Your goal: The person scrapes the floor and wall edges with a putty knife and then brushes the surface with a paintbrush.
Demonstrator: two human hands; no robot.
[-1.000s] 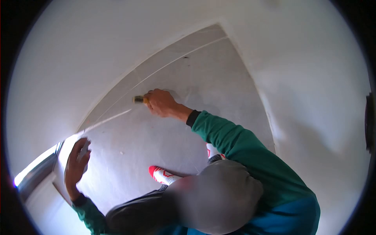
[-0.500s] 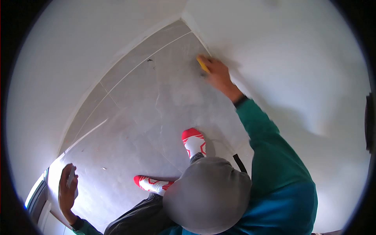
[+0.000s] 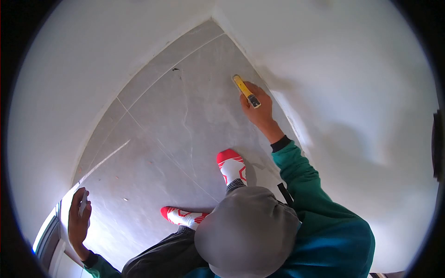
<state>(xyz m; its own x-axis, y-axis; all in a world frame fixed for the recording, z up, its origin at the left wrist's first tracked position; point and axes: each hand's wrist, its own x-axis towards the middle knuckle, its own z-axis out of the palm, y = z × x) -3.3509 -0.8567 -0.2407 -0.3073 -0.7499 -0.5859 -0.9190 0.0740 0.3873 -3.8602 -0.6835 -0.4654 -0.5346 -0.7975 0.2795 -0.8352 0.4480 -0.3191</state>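
Note:
In the head view, my right hand (image 3: 259, 109) is wrapped round a narrow yellow tool with a dark end (image 3: 243, 86), holding it low over the grey floor beside the right wall. The tool slants, its yellow end toward the corner and its dark end toward my wrist. At the lower left, my left hand (image 3: 79, 217) is raised, fingers closed round a thin, flat, pale object (image 3: 83, 204), mostly hidden by the fingers; its kind I cannot tell.
White walls on the left (image 3: 69, 83) and right (image 3: 333, 69) meet in a corner ahead. Pale lines and small bits of debris mark the grey floor (image 3: 153, 120). A dark scrap (image 3: 175, 69) lies near the left wall. My feet wear red and white socks (image 3: 231, 166). A grey cap (image 3: 248, 231) covers the lower middle.
My right hand has drawn back from the wall's foot toward me and turned, so more of the yellow tool shows. My left hand stays nearly where it was.

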